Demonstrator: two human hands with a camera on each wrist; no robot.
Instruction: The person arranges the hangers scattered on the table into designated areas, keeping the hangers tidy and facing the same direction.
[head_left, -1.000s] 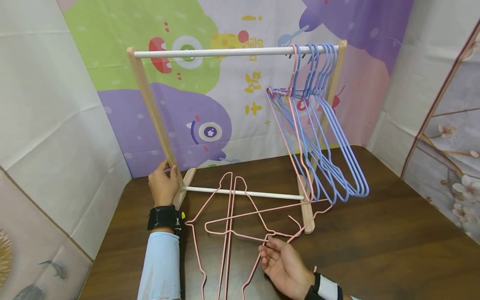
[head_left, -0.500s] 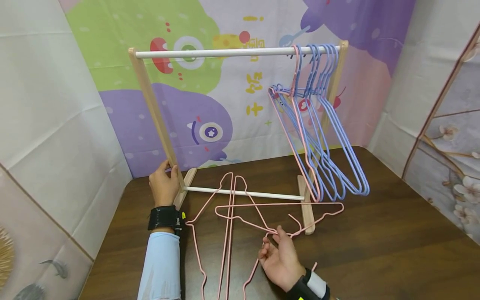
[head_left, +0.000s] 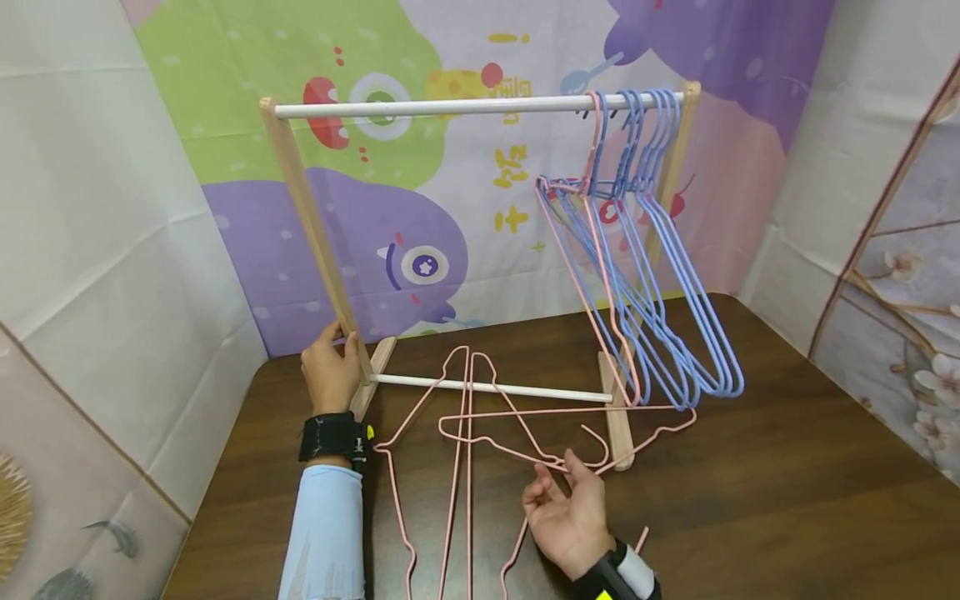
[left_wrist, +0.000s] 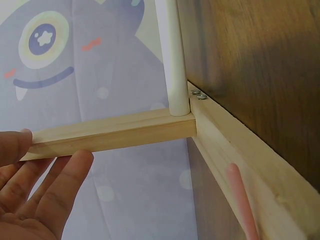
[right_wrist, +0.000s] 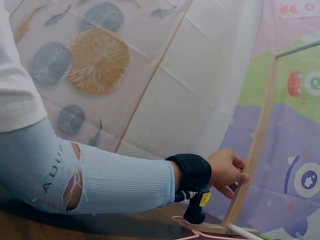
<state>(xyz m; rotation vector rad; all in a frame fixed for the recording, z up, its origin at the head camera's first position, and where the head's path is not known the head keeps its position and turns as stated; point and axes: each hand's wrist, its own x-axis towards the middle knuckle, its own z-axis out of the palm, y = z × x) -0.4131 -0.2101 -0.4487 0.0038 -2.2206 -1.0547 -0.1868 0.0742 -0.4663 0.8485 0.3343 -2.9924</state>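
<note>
Down on the dark wooden bench [head_left: 750, 500], a pink wire hanger [head_left: 558, 429] lies partly raised, its hook end pinched between the thumb and fingers of the right hand [head_left: 566, 517], which is palm-up with the fingers curled about the wire. That hanger's long bar runs just in front of the lower white crossbar [head_left: 487, 387] of a wooden clothes rack [head_left: 311, 225], its far shoulder reaching past the rack's right foot [head_left: 617, 421]. Two more pink hangers [head_left: 457, 467] lie flat on the bench beneath it, crossing it, with their hooks up by the crossbar. The left hand [head_left: 330, 375] grips the rack's left upright near its base, thumb on one side and fingers round the other; the left wrist view shows the fingertips [left_wrist: 70, 167] lying along the post. At the right end of the top rail [head_left: 450, 106] hangs a bunch of blue hangers [head_left: 667, 275] with a pink one [head_left: 592, 250] among them. A cartoon backdrop [head_left: 420, 250] stands behind.
</note>
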